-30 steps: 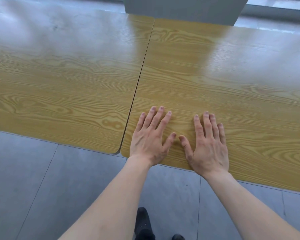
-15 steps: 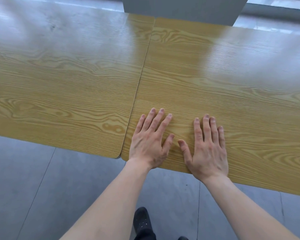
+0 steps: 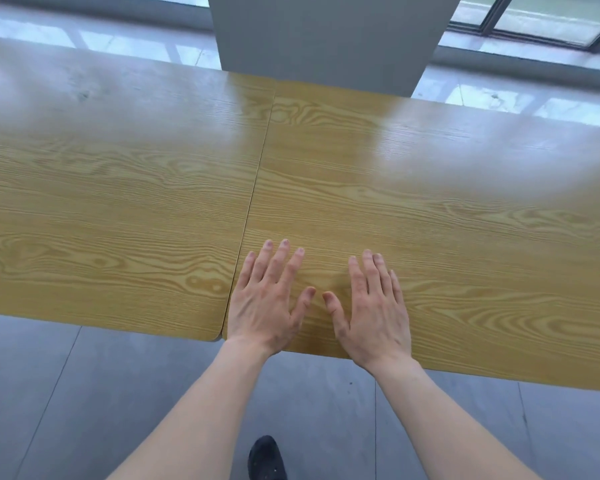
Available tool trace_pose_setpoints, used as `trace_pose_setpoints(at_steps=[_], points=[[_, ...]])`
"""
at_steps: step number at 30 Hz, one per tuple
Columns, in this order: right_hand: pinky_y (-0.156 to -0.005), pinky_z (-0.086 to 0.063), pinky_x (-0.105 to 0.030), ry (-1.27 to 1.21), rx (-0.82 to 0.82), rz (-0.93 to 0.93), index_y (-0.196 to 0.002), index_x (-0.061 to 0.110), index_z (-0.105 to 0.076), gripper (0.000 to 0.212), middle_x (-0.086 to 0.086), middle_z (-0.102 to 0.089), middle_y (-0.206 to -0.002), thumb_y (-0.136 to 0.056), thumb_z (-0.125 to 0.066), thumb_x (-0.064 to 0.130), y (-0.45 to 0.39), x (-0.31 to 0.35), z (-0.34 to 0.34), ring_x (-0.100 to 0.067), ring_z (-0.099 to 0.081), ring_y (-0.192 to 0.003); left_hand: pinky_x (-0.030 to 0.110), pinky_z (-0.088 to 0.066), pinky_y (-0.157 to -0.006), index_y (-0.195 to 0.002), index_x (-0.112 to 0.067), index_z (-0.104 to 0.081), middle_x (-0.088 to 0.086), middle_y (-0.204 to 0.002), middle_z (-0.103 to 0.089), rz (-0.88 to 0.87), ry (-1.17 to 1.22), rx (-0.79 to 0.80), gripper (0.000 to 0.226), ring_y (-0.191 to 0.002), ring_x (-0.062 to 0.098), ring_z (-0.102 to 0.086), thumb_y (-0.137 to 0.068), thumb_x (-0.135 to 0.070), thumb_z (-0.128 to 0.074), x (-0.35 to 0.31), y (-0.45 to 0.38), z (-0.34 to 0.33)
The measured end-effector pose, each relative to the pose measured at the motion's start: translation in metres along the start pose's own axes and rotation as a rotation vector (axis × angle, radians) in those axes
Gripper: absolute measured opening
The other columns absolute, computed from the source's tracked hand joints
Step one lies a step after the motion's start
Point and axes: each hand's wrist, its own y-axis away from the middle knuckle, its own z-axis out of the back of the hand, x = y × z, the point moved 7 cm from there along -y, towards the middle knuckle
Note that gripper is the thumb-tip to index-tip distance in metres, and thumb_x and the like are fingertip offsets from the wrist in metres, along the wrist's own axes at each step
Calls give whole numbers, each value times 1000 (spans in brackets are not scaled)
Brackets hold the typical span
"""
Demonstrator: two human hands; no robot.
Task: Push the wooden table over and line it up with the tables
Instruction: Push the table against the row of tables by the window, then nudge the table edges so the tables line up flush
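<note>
Beside the seam (image 3: 253,199) where the two wood-grain tops meet, my left hand (image 3: 264,303) lies flat on the right-hand worktop (image 3: 430,220), fingers spread, its little-finger edge just beside that seam. My right hand (image 3: 373,310) lies flat on the same worktop, farther from the seam, with the two thumbs near each other but apart. Neither grip is closed on anything: both palms press down open, wrists crossing the near edge. On the other side of the seam sits the neighbouring worktop (image 3: 111,209), its side edge close against the one under my hands. At the near end of the seam the two rounded corners sit almost level, with a thin dark gap between them. Beyond the far end of the seam rises a grey pillar (image 3: 326,36). Below the seam's near end, on the grey tiled floor (image 3: 84,410), shows my black shoe (image 3: 266,459).
</note>
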Motion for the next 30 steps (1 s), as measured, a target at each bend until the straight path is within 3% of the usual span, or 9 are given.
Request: trace_pose_setpoints(at_steps=[9,16,19,24,30], points=[[-129,-6,-38,-67,100,112,-162,14,-19,85,-6,-17,-171,-97,-16,69,-31,47,62,-21,-5,-159,41,-9,-127,-161,-33,-27,-2,-168,-30,118,-59,11,69,-158,21,-19,-100,-66,-21,38,-5,91],[-128,-5,-36,-98,181,288,-162,14,-21,86,-5,-19,-170,-97,-18,70,-65,139,93,-21,-8,-158,40,-12,-127,-158,-33,-32,-3,-165,-35,303,-73,-33,71,-156,20,-23,-98,-68,-19,106,12,177],[-128,-9,-37,-96,181,364,-161,13,-23,96,-6,-23,-169,-89,-6,73,-72,202,97,-21,-11,-158,39,-13,-126,-157,-33,-36,-4,-163,-39,394,-53,-77,73,-154,20,-27,-96,-69,-19,157,36,214],[-128,-8,-37,-52,204,528,-161,11,-21,96,-8,-21,-169,-89,-6,73,-74,332,92,-22,-11,-158,38,-15,-125,-157,-34,-34,-7,-163,-38,518,-29,-167,73,-154,17,-25,-96,-68,-18,257,90,274],[-127,-6,-35,-32,181,675,-161,9,-19,85,-9,-20,-169,-100,-25,68,-52,538,74,-23,-11,-158,38,-14,-125,-158,-34,-33,-7,-164,-36,659,-29,-241,75,-154,16,-23,-95,-70,-14,418,186,338]])
